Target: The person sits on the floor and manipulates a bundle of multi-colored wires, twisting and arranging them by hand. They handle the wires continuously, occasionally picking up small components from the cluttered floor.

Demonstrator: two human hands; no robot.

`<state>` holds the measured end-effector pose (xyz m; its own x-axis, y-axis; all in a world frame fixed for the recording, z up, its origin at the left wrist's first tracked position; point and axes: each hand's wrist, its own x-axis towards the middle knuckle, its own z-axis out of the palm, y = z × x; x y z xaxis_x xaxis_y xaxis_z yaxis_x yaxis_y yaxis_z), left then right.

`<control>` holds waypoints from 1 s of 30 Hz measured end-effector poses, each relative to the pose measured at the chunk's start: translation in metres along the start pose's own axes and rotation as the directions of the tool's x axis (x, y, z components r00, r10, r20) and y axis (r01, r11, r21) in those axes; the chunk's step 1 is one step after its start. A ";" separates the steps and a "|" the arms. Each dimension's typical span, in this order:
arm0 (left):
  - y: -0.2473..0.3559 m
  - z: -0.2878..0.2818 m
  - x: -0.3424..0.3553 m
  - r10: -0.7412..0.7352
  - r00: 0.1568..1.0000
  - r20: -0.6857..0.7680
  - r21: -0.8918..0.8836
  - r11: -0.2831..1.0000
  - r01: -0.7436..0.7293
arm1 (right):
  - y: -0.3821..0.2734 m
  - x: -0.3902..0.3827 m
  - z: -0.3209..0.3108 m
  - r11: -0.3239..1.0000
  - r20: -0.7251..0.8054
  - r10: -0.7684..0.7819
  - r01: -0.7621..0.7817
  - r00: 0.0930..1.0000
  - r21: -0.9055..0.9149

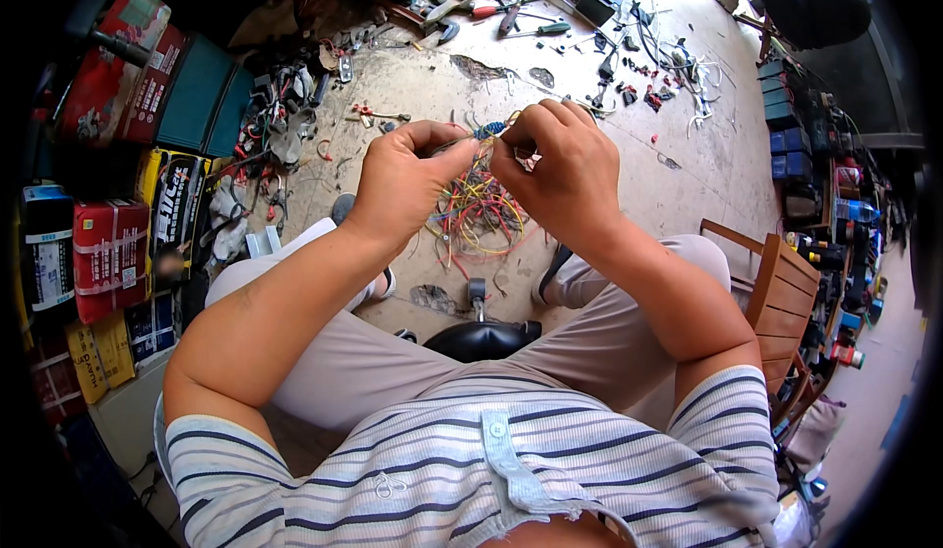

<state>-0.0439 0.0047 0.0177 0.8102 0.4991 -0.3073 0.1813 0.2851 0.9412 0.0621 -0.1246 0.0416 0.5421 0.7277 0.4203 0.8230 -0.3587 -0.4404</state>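
A short blue coiled piece (pixel 488 130), looking like wound wire, spans the gap between my two hands above the floor. My left hand (pixel 411 177) pinches its left end between thumb and index finger. With fingers curled, my right hand (pixel 562 163) grips the right end, and a bit of yellow wire shows by its fingertips. Most of what the right fingers hold is hidden behind them. Beneath the hands, a loose tangle of red, yellow and green wires (pixel 483 209) lies on the concrete floor.
Screwdrivers (pixel 553 29) and a brush (pixel 458 0) lie at the far side. Scraps (pixel 653 91) litter the far right floor. Battery boxes (pixel 110 258) are stacked at left, a wooden chair (pixel 783 288) stands at right. Another person (pixel 815 8) is at the far right.
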 end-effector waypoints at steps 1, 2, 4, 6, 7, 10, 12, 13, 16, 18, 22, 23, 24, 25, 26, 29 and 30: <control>0.000 0.000 0.000 0.002 1.000 0.000 -0.003 1.000 -0.002 | 0.000 0.000 0.000 1.000 0.004 -0.002 0.002 1.000 -0.003; 0.000 0.000 0.000 0.001 1.000 0.004 -0.008 1.000 -0.001 | 0.000 0.000 0.000 1.000 0.006 -0.005 0.005 1.000 -0.006; -0.001 -0.001 0.001 -0.001 1.000 0.011 -0.016 1.000 0.001 | 0.000 0.000 -0.001 1.000 0.028 0.006 -0.006 1.000 -0.010; 0.000 0.000 0.000 -0.002 1.000 0.010 -0.010 1.000 0.002 | 0.000 0.000 -0.001 1.000 0.043 0.021 -0.021 0.999 -0.007; 0.001 0.000 0.000 -0.002 1.000 0.010 -0.007 1.000 0.002 | -0.001 0.000 -0.001 1.000 0.047 0.029 -0.029 0.998 -0.001; 0.000 -0.001 0.001 0.011 1.000 0.019 0.008 1.000 -0.011 | 0.000 -0.001 -0.001 0.998 0.071 0.061 -0.063 0.996 0.023; -0.001 -0.001 0.001 0.028 0.999 0.025 0.063 0.998 -0.030 | 0.000 -0.001 0.000 0.995 0.079 0.084 -0.088 0.993 0.045; -0.001 -0.001 0.002 0.037 0.999 0.029 0.090 0.995 -0.039 | -0.001 -0.001 0.000 0.993 0.078 0.096 -0.100 0.992 0.058; 0.000 -0.002 0.001 0.057 0.998 0.038 0.125 0.990 -0.062 | 0.000 -0.001 0.000 0.990 0.078 0.113 -0.119 0.991 0.079; 0.002 0.000 0.001 0.053 0.998 0.023 0.099 0.994 -0.055 | 0.000 -0.001 0.000 0.989 0.075 0.110 -0.117 0.991 0.095; 0.004 0.002 0.000 0.015 1.000 0.024 0.026 1.000 -0.015 | 0.002 -0.002 0.000 0.984 0.068 0.096 -0.105 0.993 0.142; 0.003 0.001 0.000 0.012 1.000 0.024 0.016 1.000 -0.012 | 0.002 -0.002 0.001 0.983 0.070 0.093 -0.102 0.993 0.153; 0.000 0.000 0.001 0.009 1.000 0.024 0.005 1.000 -0.010 | 0.002 -0.002 0.001 0.978 0.081 0.115 -0.127 0.990 0.165; -0.001 0.000 0.002 0.007 1.000 0.025 -0.005 1.000 -0.007 | 0.002 -0.002 0.001 0.973 0.093 0.137 -0.152 0.986 0.176; 0.000 0.000 0.001 0.001 1.000 0.029 -0.008 1.000 -0.001 | 0.002 -0.002 0.001 0.966 0.104 0.159 -0.177 0.982 0.188; 0.002 0.000 0.001 -0.011 0.999 0.035 -0.022 1.000 0.012 | 0.001 -0.001 0.000 0.963 0.116 0.195 -0.213 0.974 0.168; 0.002 0.000 0.001 -0.011 0.999 0.033 -0.029 1.000 0.012 | 0.001 0.000 0.000 0.963 0.113 0.200 -0.216 0.973 0.158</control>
<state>-0.0429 0.0059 0.0197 0.8263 0.4683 -0.3129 0.1749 0.3146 0.9330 0.0627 -0.1251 0.0411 0.6727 0.7029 0.2311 0.6489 -0.4104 -0.6407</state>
